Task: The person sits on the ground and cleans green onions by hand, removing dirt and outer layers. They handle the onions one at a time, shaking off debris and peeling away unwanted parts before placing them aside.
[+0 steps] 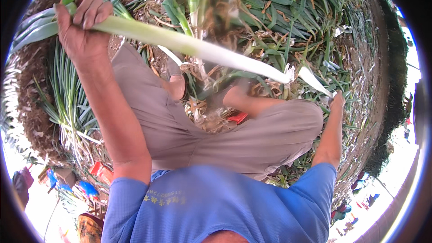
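My left hand (pixel 86 23) is raised at the upper left, closed around the green upper part of a long green onion stalk (pixel 209 49). The stalk slants down to the right across my lap, and its white root end bears a ragged tuft. Green leaves (pixel 37 28) trail behind that hand. At the right, beyond my knee, my right hand (pixel 336 100) pinches the narrow end of a white strip, apparently a peeled onion sheath (pixel 314 81). A small gap shows between the strip's wide end and the root end of the stalk.
A heap of green onions (pixel 273 3) lies ahead, beside dry peelings (pixel 229 23). Another bunch (pixel 69 91) lies left. My trousered legs (pixel 256 135) are bent, with a red object (pixel 238 118) between them. Littered soil (pixel 368 57) runs along the right; a person (pixel 22 185) appears far left.
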The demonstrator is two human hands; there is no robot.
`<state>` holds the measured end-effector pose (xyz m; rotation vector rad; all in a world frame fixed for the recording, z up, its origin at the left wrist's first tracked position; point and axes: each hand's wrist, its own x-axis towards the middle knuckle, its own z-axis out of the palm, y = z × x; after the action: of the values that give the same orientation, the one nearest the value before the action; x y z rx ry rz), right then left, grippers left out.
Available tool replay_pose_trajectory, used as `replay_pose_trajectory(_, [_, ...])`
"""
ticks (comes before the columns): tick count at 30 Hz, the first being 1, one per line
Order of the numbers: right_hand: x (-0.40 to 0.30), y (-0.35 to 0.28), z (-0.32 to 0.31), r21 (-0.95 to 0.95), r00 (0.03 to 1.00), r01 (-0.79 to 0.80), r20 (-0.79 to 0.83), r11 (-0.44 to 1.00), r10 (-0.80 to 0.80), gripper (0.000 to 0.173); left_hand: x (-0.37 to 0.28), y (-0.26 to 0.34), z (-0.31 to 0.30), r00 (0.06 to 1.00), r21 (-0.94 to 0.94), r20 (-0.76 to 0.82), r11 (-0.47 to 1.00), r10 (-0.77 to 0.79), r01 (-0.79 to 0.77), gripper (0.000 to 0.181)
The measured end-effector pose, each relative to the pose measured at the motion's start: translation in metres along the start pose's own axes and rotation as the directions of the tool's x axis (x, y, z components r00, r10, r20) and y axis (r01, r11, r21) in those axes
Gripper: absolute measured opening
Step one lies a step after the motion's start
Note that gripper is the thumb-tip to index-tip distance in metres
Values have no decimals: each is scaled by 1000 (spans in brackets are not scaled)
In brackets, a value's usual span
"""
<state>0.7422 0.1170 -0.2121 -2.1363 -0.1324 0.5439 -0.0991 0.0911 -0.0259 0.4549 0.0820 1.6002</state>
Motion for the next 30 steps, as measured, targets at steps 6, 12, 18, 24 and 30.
replay_pose_trajectory(6, [-155, -74, 66, -295, 459, 826, 846, 481, -270, 69, 7, -21, -5, 949, 349, -239, 930, 205, -113, 41])
replay_pose_trajectory(12, [-390, -72, 77, 236, -247, 935, 969, 263, 10, 67, 10, -10, -3, 894, 293, -373, 946, 249, -140, 43])
replay_pose_trajectory(18, [-414, -7, 122, 155, -182, 813, 983, 562, -7, 22, 18, -20, 11, 657, 612, -500, 767, 565, -193, 32])
replay_pose_trajectory(24, [-477, 62, 198, 237, -190, 699, 971, 675, -144, 31, -6, 44, -63, 852, 536, -379, 836, 362, -117, 14])
replay_pose_trajectory(30, [-499, 201, 270, 38, 43, 805, 992, 593, -122, 40, 6, -44, 27, 640, 867, -261, 467, 723, -173, 14])
